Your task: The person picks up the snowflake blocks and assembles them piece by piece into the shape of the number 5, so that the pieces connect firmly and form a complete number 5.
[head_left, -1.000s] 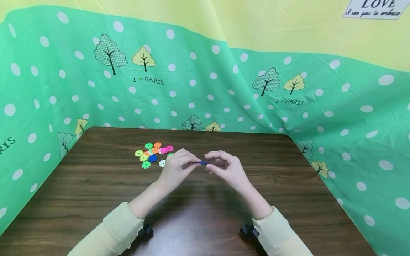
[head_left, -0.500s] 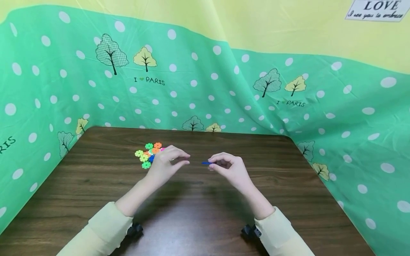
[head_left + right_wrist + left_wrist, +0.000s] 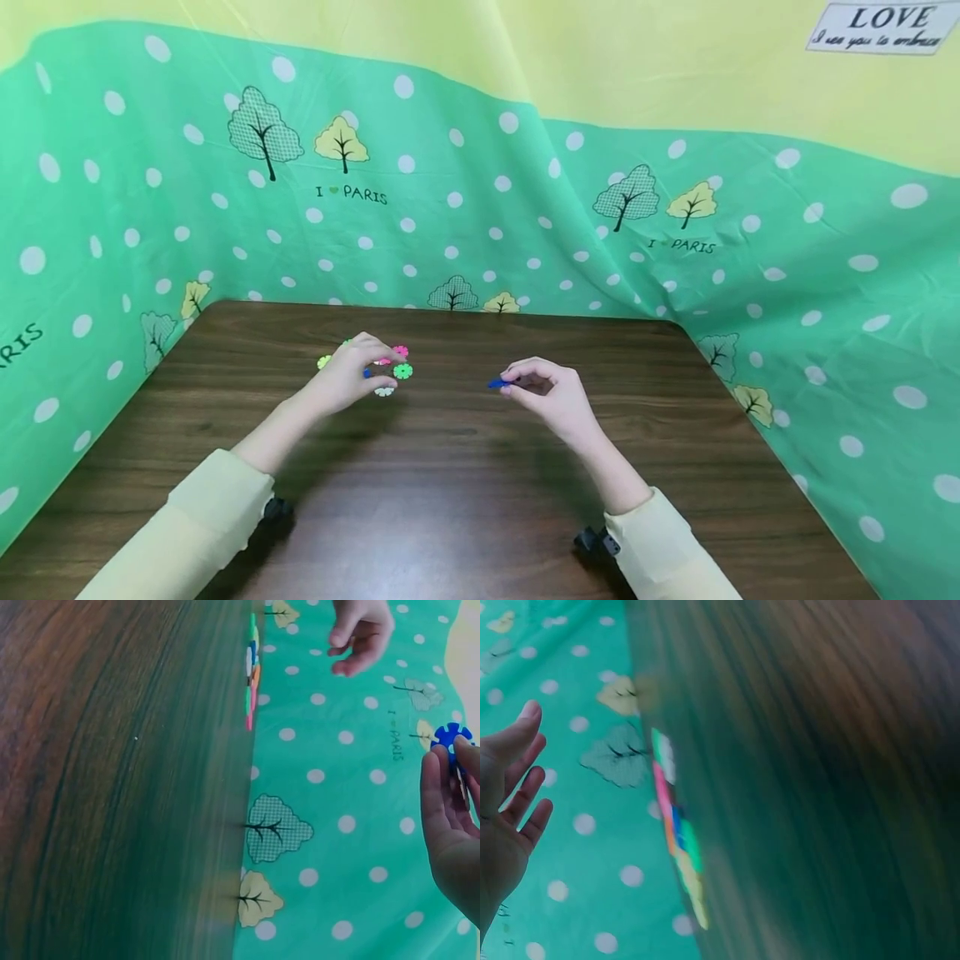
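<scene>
A blue notched plastic disc (image 3: 450,738), shaped like a flower, is pinched between the thumb and fingers of my right hand (image 3: 553,396), above the middle of the table. Over at the left, my left hand (image 3: 345,375) hovers above a loose pile of similar discs, thumb and fingers apart with nothing between them. Around its fingertips show a green disc (image 3: 403,372), a pink disc (image 3: 401,352) and a white disc (image 3: 384,391). The hand hides much of the pile in the head view. In the left wrist view the coloured pile (image 3: 676,825) is blurred.
The dark wooden table (image 3: 465,500) has a green dotted curtain (image 3: 420,217) along its back and both sides. Each wrist carries a small black device, one at the left sleeve (image 3: 217,492) and one at the right sleeve (image 3: 656,533).
My left hand has let go of the blue disc and moved left to the pile. The right hand keeps the disc and has shifted slightly right.
</scene>
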`<state>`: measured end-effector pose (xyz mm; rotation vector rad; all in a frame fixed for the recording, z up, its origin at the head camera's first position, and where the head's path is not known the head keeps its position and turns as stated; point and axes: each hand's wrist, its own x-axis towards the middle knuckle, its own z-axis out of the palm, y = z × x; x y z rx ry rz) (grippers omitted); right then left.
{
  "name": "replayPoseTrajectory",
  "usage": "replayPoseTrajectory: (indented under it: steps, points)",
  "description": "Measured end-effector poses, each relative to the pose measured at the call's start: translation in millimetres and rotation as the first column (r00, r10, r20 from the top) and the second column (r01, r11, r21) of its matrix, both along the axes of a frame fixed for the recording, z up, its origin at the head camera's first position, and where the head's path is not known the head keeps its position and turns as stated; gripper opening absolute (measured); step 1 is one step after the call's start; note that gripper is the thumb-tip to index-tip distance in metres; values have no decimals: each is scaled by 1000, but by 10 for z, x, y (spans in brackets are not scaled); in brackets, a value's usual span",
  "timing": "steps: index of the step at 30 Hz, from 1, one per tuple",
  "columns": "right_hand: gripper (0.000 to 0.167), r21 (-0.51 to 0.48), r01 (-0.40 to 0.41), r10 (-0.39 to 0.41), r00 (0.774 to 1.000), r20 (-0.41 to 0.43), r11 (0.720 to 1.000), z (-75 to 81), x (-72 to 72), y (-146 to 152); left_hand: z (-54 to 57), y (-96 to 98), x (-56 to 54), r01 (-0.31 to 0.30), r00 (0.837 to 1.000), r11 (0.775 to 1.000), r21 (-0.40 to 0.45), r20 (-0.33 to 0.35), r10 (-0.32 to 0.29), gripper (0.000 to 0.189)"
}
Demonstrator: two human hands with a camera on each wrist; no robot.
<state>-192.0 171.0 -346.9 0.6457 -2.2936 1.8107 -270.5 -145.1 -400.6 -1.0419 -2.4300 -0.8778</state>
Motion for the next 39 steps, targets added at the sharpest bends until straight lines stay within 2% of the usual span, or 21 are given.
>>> replayPoseTrajectory:
  steps: [3, 8, 14, 18, 23, 27, 33, 36, 39]
  points:
    - [14, 13, 5, -5, 1000, -6, 1000, -2, -1, 4, -84, -62, -83, 21, 1000, 998, -64, 8, -21, 32]
    - [14, 27, -8, 9, 999, -39, 1000, -20, -19, 21, -206, -135, -214, 40, 995, 988, -146, 93, -27, 30]
    - [13, -17, -46, 45, 998, -38, 999, -206, -163, 67, -301, -186, -332, 63, 987, 975, -215, 160, -29, 31]
    - [13, -31, -63, 61, 997, -42, 998, -284, -231, 75, -348, -204, -385, 69, 982, 957, -283, 188, -16, 33]
    - [12, -25, -56, 55, 997, -46, 998, -299, -264, 66, -401, -203, -436, 58, 983, 935, -350, 185, 8, 34]
    - [11, -22, -54, 53, 998, -46, 998, -227, -222, 37, -399, -191, -441, 58, 982, 930, -363, 191, 14, 29]
    - [12, 10, -29, 29, 999, -35, 1000, -133, -158, -9, -388, -175, -446, 55, 974, 934, -353, 225, 27, 25]
    - [12, 20, -23, 24, 999, -24, 1000, -127, -155, -19, -386, -170, -440, 49, 967, 945, -322, 253, 36, 26]
    - [12, 18, -25, 25, 999, -22, 1000, -125, -152, -20, -370, -154, -419, 64, 959, 958, -280, 284, 19, 25]
